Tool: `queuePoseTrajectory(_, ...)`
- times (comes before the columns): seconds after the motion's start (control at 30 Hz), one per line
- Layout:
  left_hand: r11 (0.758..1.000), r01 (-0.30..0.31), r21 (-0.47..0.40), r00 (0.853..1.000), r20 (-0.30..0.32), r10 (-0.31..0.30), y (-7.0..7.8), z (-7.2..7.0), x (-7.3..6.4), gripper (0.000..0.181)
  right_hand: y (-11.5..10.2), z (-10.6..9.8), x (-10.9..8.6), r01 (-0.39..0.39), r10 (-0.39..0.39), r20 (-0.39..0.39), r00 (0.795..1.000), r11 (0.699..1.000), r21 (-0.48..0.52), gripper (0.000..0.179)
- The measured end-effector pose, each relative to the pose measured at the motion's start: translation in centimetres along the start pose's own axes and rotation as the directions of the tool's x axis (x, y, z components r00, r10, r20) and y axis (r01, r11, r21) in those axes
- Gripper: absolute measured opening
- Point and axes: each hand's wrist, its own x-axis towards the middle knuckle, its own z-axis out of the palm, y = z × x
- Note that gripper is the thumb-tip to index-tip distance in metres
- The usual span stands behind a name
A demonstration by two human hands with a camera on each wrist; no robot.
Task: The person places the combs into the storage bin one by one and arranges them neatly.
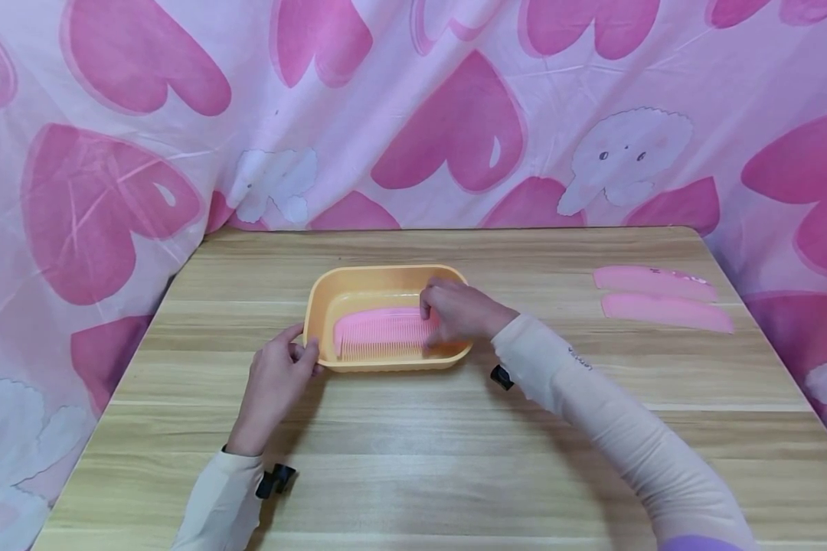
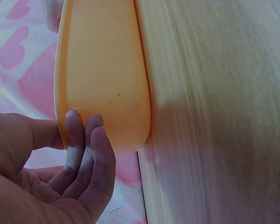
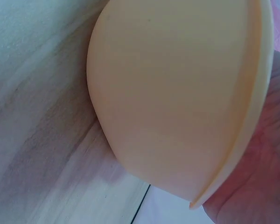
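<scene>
A shallow orange plastic basin (image 1: 386,367) stands on the table, a pink comb (image 1: 379,329) inside it with its teeth toward the near side. My left hand (image 1: 279,375) pinches the basin's left rim, thumb over the edge and fingers against the outer wall, as the left wrist view shows on the basin wall (image 2: 102,60). Reaching over the right rim, my right hand (image 1: 465,308) grips the comb's right end between thumb and fingers. In the right wrist view the basin's outer side (image 3: 177,93) hides the fingers and the comb.
Two flat pink comb-shaped pieces (image 1: 655,282) lie one behind the other at the table's right. The wooden table (image 1: 413,459) has a pink heart-patterned cloth (image 1: 448,122) hanging behind it and at both sides. Small black mounts sit at both wrists.
</scene>
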Motion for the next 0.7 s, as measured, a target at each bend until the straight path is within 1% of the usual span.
queuePoseTrajectory(0.23,1.000,-0.005,0.002,1.000,-0.001,0.005,0.0,0.0,0.0,0.046,0.1,0.0,0.2,0.038,-0.039,-0.023,0.999,0.999,-0.036,0.037)
queuePoseTrajectory(0.43,1.000,-0.007,0.005,1.000,-0.005,0.008,0.1,0.0,-0.1,0.046,0.1,0.0,0.0,0.045,-0.046,-0.029,0.999,0.998,-0.035,0.040)
queuePoseTrajectory(0.5,1.000,-0.006,0.003,1.000,-0.004,0.006,0.1,0.1,-0.1,0.046,0.2,-0.1,-0.2,0.047,-0.048,-0.033,0.998,0.999,-0.020,0.042)
queuePoseTrajectory(0.7,1.000,0.000,0.008,1.000,-0.007,0.000,0.1,0.0,-0.1,0.046,0.6,-1.6,-1.3,0.037,-0.027,-0.086,0.996,0.993,0.112,0.041)
